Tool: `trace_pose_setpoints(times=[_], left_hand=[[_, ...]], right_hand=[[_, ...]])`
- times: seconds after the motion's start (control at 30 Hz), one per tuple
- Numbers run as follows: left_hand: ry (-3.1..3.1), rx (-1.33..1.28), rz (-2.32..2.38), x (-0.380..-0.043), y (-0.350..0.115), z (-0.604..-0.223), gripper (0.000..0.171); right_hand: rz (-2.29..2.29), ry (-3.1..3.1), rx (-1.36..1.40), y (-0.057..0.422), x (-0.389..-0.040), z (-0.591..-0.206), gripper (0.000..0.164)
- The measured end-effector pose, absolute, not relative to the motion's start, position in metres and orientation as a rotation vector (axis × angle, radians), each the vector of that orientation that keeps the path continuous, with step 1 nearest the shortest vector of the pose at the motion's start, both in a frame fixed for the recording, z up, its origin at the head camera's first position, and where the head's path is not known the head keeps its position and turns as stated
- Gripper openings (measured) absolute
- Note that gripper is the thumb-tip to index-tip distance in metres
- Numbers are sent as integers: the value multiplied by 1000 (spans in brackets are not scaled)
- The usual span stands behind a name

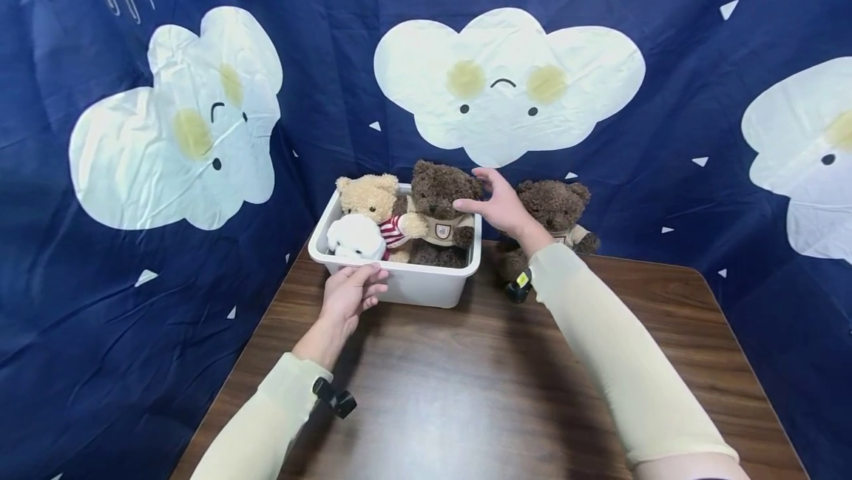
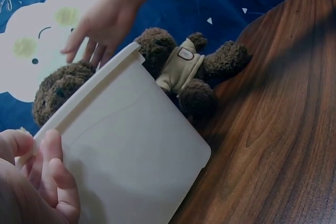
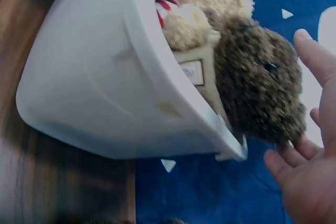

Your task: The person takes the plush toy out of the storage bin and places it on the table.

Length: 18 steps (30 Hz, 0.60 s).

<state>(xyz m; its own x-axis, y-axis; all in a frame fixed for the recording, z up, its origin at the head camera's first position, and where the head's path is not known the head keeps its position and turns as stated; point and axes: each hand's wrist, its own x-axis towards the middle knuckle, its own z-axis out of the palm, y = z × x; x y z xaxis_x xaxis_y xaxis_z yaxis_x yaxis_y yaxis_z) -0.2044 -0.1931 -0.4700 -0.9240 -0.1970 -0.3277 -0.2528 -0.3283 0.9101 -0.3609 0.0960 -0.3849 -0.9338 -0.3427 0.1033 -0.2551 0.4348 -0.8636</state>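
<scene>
A white plastic bin (image 1: 419, 284) holds a dark brown teddy bear (image 1: 442, 188) in a beige top, a light tan teddy bear (image 1: 369, 195) in red and white stripes, and a white plush toy (image 1: 356, 236). With thumb and curled fingers, my left hand (image 1: 349, 291) grips the bin's front rim near its left corner. Beside the brown bear's head, my right hand (image 1: 495, 203) has its thumb and fingers spread, fingertips right at the fur in the right wrist view. Another brown teddy bear (image 1: 552, 206) sits right of the bin, partly hidden behind my right forearm.
The bin stands at the back left of a dark wooden table (image 1: 426, 384). A blue curtain (image 1: 333, 80) printed with white clouds hangs right behind the table and along both sides. Black wrist straps sit on both sleeves.
</scene>
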Motion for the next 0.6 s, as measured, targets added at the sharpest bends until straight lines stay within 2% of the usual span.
trace_pose_setpoints(times=[0.17,0.6], left_hand=[[1798,-583,2456,-206,-191,-471,24],[1795,-606,2475,-206,-192,-473,18]], right_hand=[[-1494,2655,-457,81,-361,-391,95],[-1476,2700,-379,58,-358,-392,86]])
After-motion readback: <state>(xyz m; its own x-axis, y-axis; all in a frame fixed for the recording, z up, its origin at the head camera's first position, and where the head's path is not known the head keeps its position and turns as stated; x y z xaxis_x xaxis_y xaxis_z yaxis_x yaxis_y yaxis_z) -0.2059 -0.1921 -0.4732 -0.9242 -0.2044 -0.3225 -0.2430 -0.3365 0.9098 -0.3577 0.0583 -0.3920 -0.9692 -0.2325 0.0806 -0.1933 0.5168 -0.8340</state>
